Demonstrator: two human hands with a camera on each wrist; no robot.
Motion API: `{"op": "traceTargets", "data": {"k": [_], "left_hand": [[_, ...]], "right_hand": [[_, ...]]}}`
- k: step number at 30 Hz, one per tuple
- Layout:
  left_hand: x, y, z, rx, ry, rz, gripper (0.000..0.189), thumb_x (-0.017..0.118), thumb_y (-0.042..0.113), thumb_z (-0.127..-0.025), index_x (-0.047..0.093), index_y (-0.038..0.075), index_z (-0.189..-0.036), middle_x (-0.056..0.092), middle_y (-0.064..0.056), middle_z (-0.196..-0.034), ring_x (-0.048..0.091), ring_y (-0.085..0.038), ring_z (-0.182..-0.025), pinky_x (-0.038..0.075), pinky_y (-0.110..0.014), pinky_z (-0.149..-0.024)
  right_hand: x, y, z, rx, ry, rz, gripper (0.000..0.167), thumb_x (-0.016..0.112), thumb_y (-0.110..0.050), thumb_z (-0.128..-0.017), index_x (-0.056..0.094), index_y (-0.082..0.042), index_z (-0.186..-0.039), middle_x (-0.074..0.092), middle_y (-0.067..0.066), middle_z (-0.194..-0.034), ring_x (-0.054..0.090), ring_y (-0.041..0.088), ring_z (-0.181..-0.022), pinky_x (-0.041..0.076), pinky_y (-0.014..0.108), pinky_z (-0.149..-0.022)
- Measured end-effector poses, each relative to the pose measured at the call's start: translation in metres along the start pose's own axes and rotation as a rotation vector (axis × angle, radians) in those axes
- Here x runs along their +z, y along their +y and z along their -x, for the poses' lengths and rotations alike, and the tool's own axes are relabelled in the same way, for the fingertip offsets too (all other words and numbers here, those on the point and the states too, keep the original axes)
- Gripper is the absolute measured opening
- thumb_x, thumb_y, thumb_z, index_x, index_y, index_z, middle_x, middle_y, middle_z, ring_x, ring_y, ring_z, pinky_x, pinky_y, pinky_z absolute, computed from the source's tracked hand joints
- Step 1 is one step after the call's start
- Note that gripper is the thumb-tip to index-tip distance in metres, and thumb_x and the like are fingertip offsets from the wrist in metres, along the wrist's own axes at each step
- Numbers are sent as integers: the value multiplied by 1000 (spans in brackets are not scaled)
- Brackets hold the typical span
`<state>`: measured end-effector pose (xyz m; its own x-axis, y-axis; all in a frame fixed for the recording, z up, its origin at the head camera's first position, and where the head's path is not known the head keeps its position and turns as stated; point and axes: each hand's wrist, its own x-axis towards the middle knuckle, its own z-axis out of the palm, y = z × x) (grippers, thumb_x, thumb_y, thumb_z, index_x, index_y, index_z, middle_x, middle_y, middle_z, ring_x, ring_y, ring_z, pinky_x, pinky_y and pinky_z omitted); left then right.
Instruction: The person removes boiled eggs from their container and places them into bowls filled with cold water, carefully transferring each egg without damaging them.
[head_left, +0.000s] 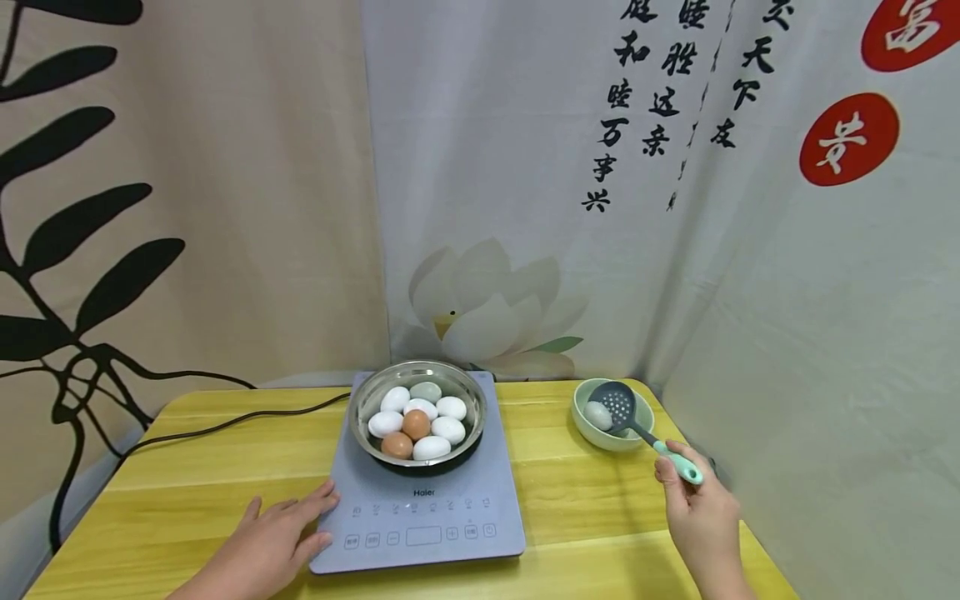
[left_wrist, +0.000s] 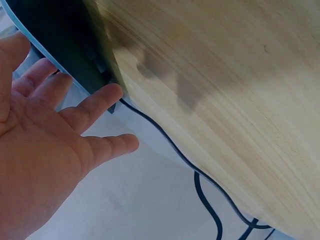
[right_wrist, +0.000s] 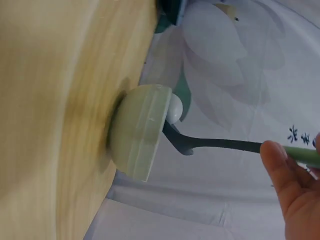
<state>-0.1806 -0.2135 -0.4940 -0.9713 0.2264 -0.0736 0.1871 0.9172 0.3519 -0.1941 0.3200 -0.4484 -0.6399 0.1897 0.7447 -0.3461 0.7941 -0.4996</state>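
Note:
My right hand (head_left: 701, 512) grips the mint-green handle of a dark slotted spoon (head_left: 622, 404). The spoon's perforated head dips into a pale green bowl (head_left: 576, 417) at the table's right. A pale egg (head_left: 597, 415) lies in the bowl beside the spoon head; in the right wrist view, the egg (right_wrist: 175, 108) shows above the bowl's rim. My left hand (head_left: 270, 542) rests with extended fingers along the left edge of a grey induction cooker (head_left: 360, 500). On the cooker sits a steel pan (head_left: 471, 392) holding several white eggs (head_left: 448, 430) and two brown ones.
A black cord (head_left: 232, 427) runs from behind the cooker across the wooden table (head_left: 240, 462) to its left edge. Printed curtains hang behind the table, and a light fabric wall (head_left: 840, 400) stands close along its right side.

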Motion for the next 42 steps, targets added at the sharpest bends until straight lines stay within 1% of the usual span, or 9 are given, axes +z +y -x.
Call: {"op": "traceTargets", "data": {"k": [2, 7, 12, 16, 19, 23, 26, 31, 42], "left_hand": [[0, 0, 0, -1, -2, 3, 60, 73, 48, -99, 63, 21, -151, 55, 0, -164, 64, -40, -136, 26, -91, -108], [0, 1, 1, 1, 7, 0, 60, 73, 47, -99, 63, 20, -151, 55, 0, -164, 64, -40, -136, 26, -91, -108], [0, 0, 0, -9, -1, 6, 60, 73, 48, -99, 63, 21, -151, 54, 0, -164, 63, -40, -137, 25, -91, -109], [1, 1, 0, -11, -3, 7, 60, 73, 48, -98, 63, 21, -151, 54, 0, -164, 63, -41, -137, 25, -91, -109], [1, 1, 1, -7, 0, 10, 60, 74, 47, -99, 63, 20, -151, 54, -1, -164, 64, -40, -136, 25, -91, -109], [1, 1, 2, -5, 4, 17, 59, 74, 47, -99, 63, 20, -151, 54, 0, -164, 64, -40, -136, 25, -91, -109], [1, 1, 1, -5, 6, 20, 59, 74, 46, -99, 63, 20, -151, 54, 0, -164, 64, -40, -136, 24, -91, -109], [0, 0, 2, -8, 8, 19, 59, 74, 45, -99, 63, 20, -151, 54, 0, -164, 64, -41, -136, 24, -91, -110], [0, 0, 5, -16, 18, 27, 57, 74, 44, -99, 63, 21, -151, 53, 2, -165, 63, -40, -137, 24, -90, -112]], "right_hand": [[3, 3, 3, -112, -20, 43, 35, 83, 6, -87, 74, 1, -121, 78, 12, -85, 57, -16, -73, 46, 5, -61], [9, 11, 9, -367, -71, 156, 37, 62, -34, -109, 75, -1, -121, 81, 13, -104, 75, 25, -79, 58, 18, -74], [12, 16, 10, -527, -71, 197, 55, 43, -51, -113, 77, -8, -119, 80, 6, -102, 75, 26, -85, 60, 37, -73], [8, 15, 8, -513, -20, 210, 54, 42, -49, -114, 77, -8, -120, 80, 9, -100, 74, 26, -84, 60, 38, -70], [2, 5, 7, -368, 24, 139, 38, 55, -34, -113, 75, -3, -123, 80, 12, -101, 74, 2, -91, 60, 21, -73], [-6, -24, 6, -121, 24, -97, 29, 69, 0, -102, 71, -1, -131, 81, -1, -101, 64, -23, -98, 52, 1, -85], [-5, -53, 6, -68, -52, -332, 40, 61, 15, -101, 66, 2, -138, 79, -11, -108, 73, -11, -96, 57, 8, -91], [18, -91, 7, -224, -235, -643, 46, 53, 26, -97, 62, 10, -139, 80, 4, -116, 77, 7, -103, 61, 21, -96], [70, -122, 2, -621, -345, -528, 30, 66, -7, -105, 68, 1, -134, 76, 10, -107, 75, 18, -92, 60, 14, -83]]}}
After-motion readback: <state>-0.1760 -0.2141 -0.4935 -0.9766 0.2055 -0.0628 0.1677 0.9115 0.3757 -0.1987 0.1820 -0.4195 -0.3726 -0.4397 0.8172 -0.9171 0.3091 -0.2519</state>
